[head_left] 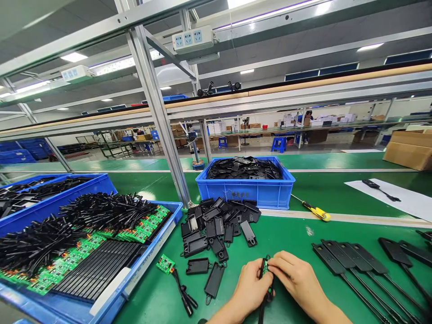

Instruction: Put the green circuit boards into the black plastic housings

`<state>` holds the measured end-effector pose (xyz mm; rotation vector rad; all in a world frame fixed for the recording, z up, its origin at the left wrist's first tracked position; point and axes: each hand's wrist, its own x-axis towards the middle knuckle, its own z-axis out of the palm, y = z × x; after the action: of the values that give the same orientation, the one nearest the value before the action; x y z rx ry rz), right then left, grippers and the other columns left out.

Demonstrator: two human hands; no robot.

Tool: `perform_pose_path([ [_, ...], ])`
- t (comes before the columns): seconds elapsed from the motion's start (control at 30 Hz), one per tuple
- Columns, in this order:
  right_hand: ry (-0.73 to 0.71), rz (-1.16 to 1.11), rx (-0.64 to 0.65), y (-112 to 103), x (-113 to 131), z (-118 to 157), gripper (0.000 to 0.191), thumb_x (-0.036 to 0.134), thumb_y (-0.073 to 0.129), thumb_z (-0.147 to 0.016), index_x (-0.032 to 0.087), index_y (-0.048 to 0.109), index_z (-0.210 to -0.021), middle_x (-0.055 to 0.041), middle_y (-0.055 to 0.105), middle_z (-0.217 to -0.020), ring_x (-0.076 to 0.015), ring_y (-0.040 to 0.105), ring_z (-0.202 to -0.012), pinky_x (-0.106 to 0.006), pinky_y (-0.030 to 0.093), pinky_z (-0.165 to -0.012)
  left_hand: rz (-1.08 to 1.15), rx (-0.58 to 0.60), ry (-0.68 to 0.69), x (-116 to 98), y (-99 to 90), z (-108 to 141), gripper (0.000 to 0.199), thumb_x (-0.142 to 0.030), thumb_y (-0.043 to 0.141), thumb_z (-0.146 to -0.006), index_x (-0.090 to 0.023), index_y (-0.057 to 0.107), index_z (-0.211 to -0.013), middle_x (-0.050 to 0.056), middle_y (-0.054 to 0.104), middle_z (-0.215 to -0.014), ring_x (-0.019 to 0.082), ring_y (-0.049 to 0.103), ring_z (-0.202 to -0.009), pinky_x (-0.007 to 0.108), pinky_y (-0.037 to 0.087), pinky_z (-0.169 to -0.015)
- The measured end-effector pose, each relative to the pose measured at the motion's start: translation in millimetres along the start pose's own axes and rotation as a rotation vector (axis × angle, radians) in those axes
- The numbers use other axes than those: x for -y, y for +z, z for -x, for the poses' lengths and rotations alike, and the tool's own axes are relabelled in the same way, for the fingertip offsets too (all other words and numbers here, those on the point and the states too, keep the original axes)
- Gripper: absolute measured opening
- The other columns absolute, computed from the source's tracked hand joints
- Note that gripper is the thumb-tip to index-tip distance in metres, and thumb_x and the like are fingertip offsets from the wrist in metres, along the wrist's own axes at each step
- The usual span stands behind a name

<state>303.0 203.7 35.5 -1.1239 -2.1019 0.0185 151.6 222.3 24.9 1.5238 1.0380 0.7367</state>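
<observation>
Blurred characters [240, 194] on blue bin [275, 197], print [143, 261] on tray edge [168, 231]; both illegible

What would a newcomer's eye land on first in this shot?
Probably the left hand and right hand at lower centre, working together on a small green board. Next, likely, the blue tray at left, crowded with green boards and black cables. The yellow screwdriver also stands out against the green table, right of the blue bin heaped with black parts.

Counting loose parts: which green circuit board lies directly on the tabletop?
The lone board beside the front blue tray; others are in that tray or in the left hand.
</observation>
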Motion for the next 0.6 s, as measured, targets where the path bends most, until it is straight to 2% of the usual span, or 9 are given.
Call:
perform_pose_path([
  [0.13,0.005,0.004,0.065,-2,-3,-2,0.022,0.024,0.038,-0.096,0.022,0.057,-0.086,-0.0022,0.059,-0.078,-0.015,0.058,-0.073,-0.024,0.046,-0.063,-0.082,-0.002,-0.015,-3,-1.0,1,0.009,-0.025,0.045,-0.073,-0.019,0.049,-0.069,-0.005,0.05,-0.048,0.014,0.057,-0.044,0.02,0.039,-0.041],
  [0.33,0.004,0.127,0.192,0,1,-5,0.026,0.024,0.03,-0.097,0.021,0.05,-0.08,-0.0026,0.054,-0.077,-0.017,0.054,-0.07,-0.027,0.044,-0.059,-0.104,0.016,-0.046,-3,-2.0,-2,0.009,-0.025,0.045,-0.071,-0.019,0.046,-0.065,-0.004,0.048,-0.047,0.015,0.058,-0.045,0.02,0.037,-0.04],
  [0.4,0.084,0.08,0.243,-3,-3,-8,0.026,0.025,0.03,-0.098,0.021,0.047,-0.08,-0.0015,0.055,-0.079,-0.0149,0.055,-0.07,-0.025,0.045,-0.061,-0.03,0.006,-0.083,-3,-2.6,-2,0.012,-0.031,0.045,-0.073,-0.019,0.046,-0.07,-0.003,0.05,-0.049,0.013,0.055,-0.041,0.02,0.037,-0.038],
  [0.47,0.229,0.126,0.289,-10,-18,-13,0.024,0.025,0.03,-0.098,0.021,0.048,-0.082,-0.0006,0.057,-0.082,-0.0125,0.056,-0.072,-0.022,0.045,-0.065,0.093,0.0,-0.139,-3,-3.3,-3,0.023,-0.041,0.046,-0.074,-0.018,0.046,-0.079,-0.002,0.053,-0.052,0.012,0.053,-0.04,0.02,0.037,-0.037],
  [0.53,0.399,0.311,0.308,-22,-44,-19,0.021,0.024,0.034,-0.097,0.02,0.051,-0.086,-0.0022,0.059,-0.087,-0.0131,0.058,-0.077,-0.023,0.046,-0.07,0.205,-0.006,-0.176,-4,-3.9,-3,0.038,-0.053,0.049,-0.072,-0.018,0.044,-0.086,-0.002,0.055,-0.057,0.012,0.054,-0.041,0.02,0.038,-0.036],
  [0.6,0.519,0.447,0.296,-36,-75,-26,0.02,0.02,0.037,-0.094,0.016,0.055,-0.086,-0.0086,0.061,-0.089,-0.019,0.06,-0.081,-0.029,0.046,-0.072,0.279,-0.011,-0.177,-4,-4.1,-4,0.051,-0.063,0.051,-0.067,-0.018,0.044,-0.089,-0.001,0.054,-0.061,0.012,0.056,-0.044,0.02,0.039,-0.037],
])
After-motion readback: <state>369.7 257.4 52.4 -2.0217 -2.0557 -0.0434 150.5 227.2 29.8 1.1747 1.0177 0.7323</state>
